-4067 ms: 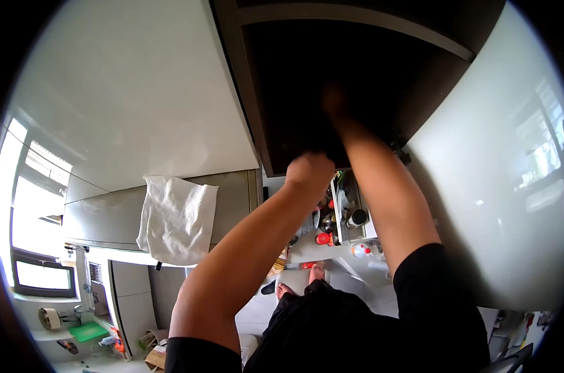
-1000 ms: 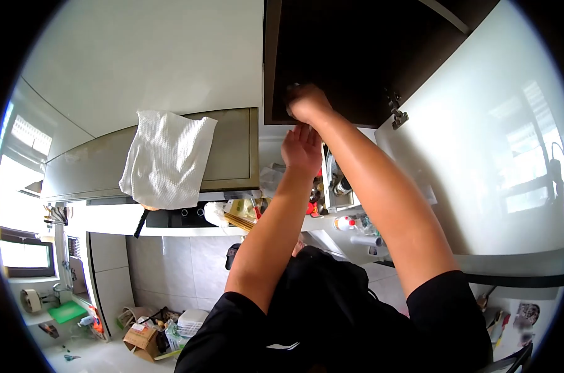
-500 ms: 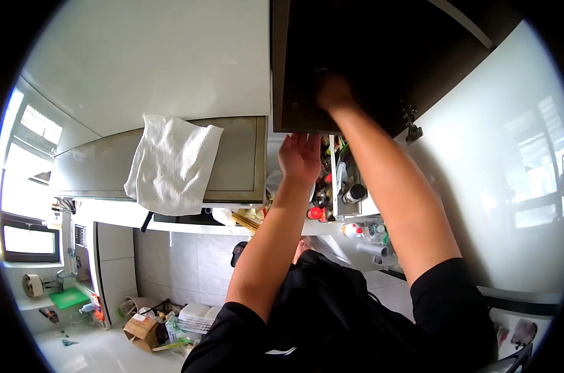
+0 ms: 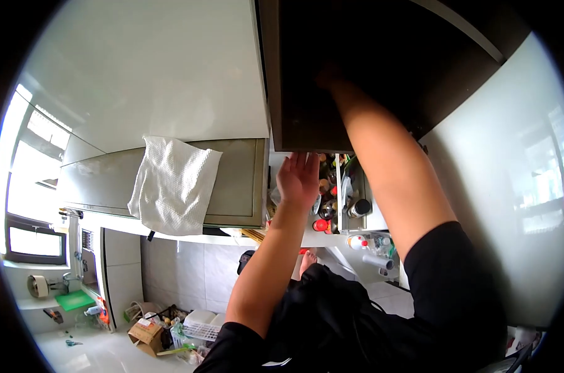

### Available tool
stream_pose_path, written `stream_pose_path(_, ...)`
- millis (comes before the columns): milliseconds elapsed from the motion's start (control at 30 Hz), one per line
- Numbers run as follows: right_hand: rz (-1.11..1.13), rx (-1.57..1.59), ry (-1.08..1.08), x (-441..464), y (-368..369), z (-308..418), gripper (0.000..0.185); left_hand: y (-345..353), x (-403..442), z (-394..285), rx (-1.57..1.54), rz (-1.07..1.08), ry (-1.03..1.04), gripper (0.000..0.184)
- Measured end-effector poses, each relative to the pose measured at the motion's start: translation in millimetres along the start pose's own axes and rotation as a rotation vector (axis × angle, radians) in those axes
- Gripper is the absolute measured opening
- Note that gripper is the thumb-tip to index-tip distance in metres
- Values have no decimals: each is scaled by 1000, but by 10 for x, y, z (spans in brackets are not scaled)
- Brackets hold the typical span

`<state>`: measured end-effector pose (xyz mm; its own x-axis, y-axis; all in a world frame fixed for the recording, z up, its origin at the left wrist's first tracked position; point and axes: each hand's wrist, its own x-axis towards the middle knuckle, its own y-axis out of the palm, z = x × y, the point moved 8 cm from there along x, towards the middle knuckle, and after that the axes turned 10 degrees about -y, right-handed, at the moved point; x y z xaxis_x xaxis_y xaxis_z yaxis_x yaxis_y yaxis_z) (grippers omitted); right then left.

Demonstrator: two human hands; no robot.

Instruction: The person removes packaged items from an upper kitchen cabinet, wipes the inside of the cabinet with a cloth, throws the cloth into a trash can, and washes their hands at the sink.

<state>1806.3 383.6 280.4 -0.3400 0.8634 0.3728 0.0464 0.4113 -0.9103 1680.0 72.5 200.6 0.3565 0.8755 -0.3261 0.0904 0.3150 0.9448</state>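
My right hand (image 4: 330,76) reaches deep into the dark open cabinet (image 4: 375,81); its fingers, and anything in them, are lost in shadow. Below the cabinet's bottom edge, my left hand (image 4: 299,178) is raised with its palm showing and its fingers extended, their tips at the edge. Nothing is in that palm. Beneath the cabinet, near my left hand, are a jar with a dark lid (image 4: 359,208), a red-capped bottle (image 4: 320,225) and several other containers.
A white cloth (image 4: 175,186) hangs over the range hood (image 4: 235,180) on the left. The open white cabinet door (image 4: 506,180) stands to the right. On the lower left are a cardboard box (image 4: 146,336) and a green board (image 4: 73,300). A white bottle (image 4: 356,242) stands below the cabinet.
My right hand has gone from the cabinet's front edge deeper inside. My left hand remains under the edge, fingers extended. The view has shifted, so the cloth and hood appear lower.
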Motion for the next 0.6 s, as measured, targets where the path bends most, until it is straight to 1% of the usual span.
stream_pose_path(67, 0, -118, -53, 136, 26, 136, 43, -7, -50, -6, 26, 4, -17, 44)
stream_pose_path(133, 229, 152, 24, 252, 170, 333, 43, -65, -79, -33, 45, -6, -29, 45)
stream_pose_path(167, 231, 158, 18, 233, 51, 402, 43, -73, -70, -67, 61, 13, -30, 45)
stream_pose_path(233, 77, 353, -45, 40, -201, 508, 37, -123, -81, -59, 75, 20, -47, 47)
stream_pose_path(267, 81, 347, -42, 15, -246, 502, 37, -111, -36, -57, 69, 11, -47, 45)
stream_pose_path(333, 48, 453, 15, 5, -337, 516, 42, -89, 11, -77, 65, 2, -48, 44)
stream_pose_path(367, 46, 444, 23, -91, -430, 512, 42, -31, 42, -65, 40, 59, -49, 42)
stream_pose_path(400, -26, 414, 12, -224, -562, 559, 36, 40, 82, -71, 16, 117, -44, 40)
stream_pose_path(433, -94, 391, 1, -360, -694, 645, 32, 72, 107, -76, 18, 115, -46, 40)
stream_pose_path(467, -91, 396, 7, -464, -754, 690, 32, 106, 123, -72, 23, 117, -43, 38)
stream_pose_path(533, 65, 567, -26, -638, -748, 803, 28, 165, 139, -56, 33, 113, -40, 36)
stream_pose_path(600, 49, 623, 4, -824, -834, 881, 27, 240, 132, -61, 17, 140, -10, 33)
